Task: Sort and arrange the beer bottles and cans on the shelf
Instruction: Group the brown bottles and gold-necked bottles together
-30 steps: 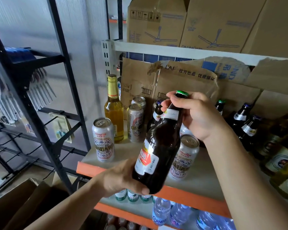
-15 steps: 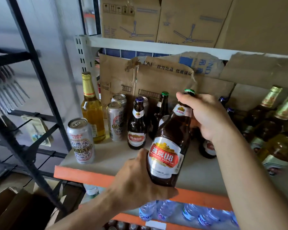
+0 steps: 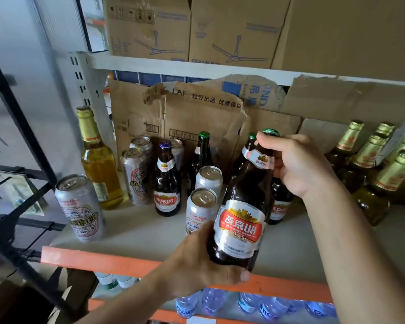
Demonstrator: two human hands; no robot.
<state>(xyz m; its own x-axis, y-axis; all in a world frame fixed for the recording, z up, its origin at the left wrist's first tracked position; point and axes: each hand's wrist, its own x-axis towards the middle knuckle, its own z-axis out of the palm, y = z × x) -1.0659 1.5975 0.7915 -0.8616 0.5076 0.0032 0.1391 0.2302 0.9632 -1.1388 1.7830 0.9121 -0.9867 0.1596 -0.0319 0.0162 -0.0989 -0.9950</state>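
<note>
Head view. Lower centre: left hand point(image 3: 197, 265) closed under the base of a brown Yanjing U8 bottle point(image 3: 241, 220), fingers curled round the bottom edge, thumb side against the glass. Right of centre: right hand point(image 3: 297, 164) wrapped round the same bottle's neck just below the green cap, fingers curled tight. Bottle leaning slightly with its cap to the right, held over the front of the grey shelf point(image 3: 138, 230), its base above the orange front rail point(image 3: 103, 260).

Counted on the shelf: six silver beer cans point(image 3: 80, 206), one at far left near the rail, three in a cluster left of centre, two just beside the held bottle. Four more brown bottles point(image 3: 167, 183) standing at centre, one half hidden behind the held one. One pale yellow bottle point(image 3: 98, 164) at left. At least five gold-foil bottles point(image 3: 369, 160) at the right edge; exact number hard to tell. Cardboard boxes point(image 3: 147, 26) along the top, water bottles point(image 3: 213, 300) along the bottom.
</note>
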